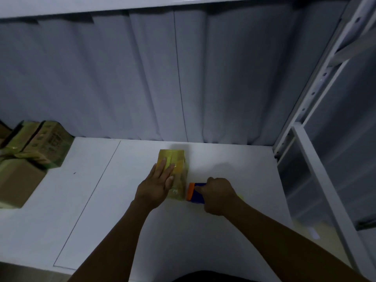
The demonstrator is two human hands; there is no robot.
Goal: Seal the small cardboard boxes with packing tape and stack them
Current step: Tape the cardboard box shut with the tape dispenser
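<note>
Yellow-taped cardboard, the small box [173, 169] mid-table looks light, stiff and slick, best held by its side edges, with the left hand [157, 185] pressing flat atop it and the right hand [218, 195] gripping the tape dispenser [195, 191] just beside it.

A packing or storeroom corner: white worktop [223, 159], slotted metal shelving [317, 110], grey curtain [142, 78], taped cardboard boxes [38, 143] piled up.

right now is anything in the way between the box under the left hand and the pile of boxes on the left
Nothing visible stands between the box and the pile; only white table surface shows there.
</note>
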